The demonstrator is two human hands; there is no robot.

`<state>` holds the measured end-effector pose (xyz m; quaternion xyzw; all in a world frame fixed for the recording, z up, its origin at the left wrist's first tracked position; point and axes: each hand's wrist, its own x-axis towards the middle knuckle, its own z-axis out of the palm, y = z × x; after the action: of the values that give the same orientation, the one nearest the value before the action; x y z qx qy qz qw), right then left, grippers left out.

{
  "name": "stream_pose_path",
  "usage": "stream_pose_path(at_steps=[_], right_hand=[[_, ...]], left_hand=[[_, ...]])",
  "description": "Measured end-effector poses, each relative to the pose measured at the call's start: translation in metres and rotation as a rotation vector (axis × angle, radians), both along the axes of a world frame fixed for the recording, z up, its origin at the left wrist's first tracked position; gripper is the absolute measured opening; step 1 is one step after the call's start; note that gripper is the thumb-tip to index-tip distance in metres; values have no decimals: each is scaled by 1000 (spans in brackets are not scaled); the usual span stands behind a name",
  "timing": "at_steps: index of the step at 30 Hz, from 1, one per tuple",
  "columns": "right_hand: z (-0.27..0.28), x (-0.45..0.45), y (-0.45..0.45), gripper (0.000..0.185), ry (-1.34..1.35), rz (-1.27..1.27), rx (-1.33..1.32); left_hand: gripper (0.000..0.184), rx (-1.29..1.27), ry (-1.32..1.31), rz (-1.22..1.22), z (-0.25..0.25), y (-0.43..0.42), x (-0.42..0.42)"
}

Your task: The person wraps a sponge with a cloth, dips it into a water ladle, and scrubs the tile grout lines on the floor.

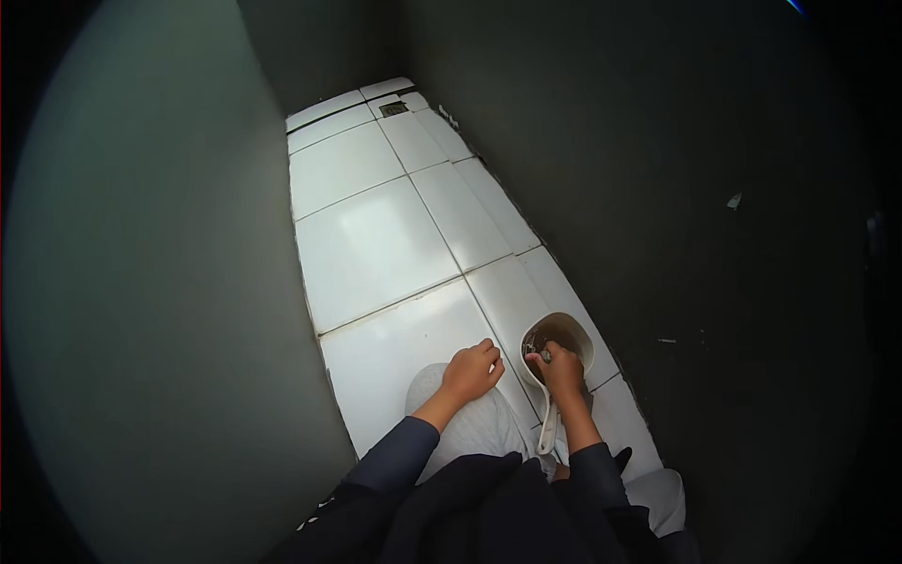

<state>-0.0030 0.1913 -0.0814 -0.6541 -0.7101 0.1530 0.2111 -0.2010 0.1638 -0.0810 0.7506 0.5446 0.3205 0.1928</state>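
Observation:
My right hand (564, 371) reaches over a white dipper (584, 329) that stands on the tiles and contains dark brownish liquid. Its fingers are closed around a small greyish thing (546, 356), too small to name, at the liquid's surface. The dipper's long handle (546, 428) points back toward my body, beside my right wrist. My left hand (473, 369) rests on my knee, covered in light grey cloth (460, 423). Its fingers are curled in, and nothing shows in them; the palm is hidden.
White glossy floor tiles (376, 235) form a narrow strip between a grey-green wall (160, 282) on the left and a dark wall (733, 282) on the right. A small floor drain (393, 109) lies at the far end.

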Motion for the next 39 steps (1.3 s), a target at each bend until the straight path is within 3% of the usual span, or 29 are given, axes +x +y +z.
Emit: stream_pose_path(at_steps=[5, 32, 34, 37, 39], right_hand=[[-3, -1, 1, 49, -86, -27, -113], [-10, 6, 1, 48, 1, 19, -114], [-9, 5, -1, 49, 31, 29, -81], [-18, 10, 2, 51, 107, 32, -34], [-30, 16, 6, 53, 302, 9, -21]], left_hand=[[13, -13, -2, 1, 1, -1, 0], [13, 59, -66, 53, 10, -2, -3], [11, -28, -389, 211, 17, -3, -9], [9, 5, -601, 448, 5, 2, -36], [9, 19, -512, 501, -3, 3, -62]])
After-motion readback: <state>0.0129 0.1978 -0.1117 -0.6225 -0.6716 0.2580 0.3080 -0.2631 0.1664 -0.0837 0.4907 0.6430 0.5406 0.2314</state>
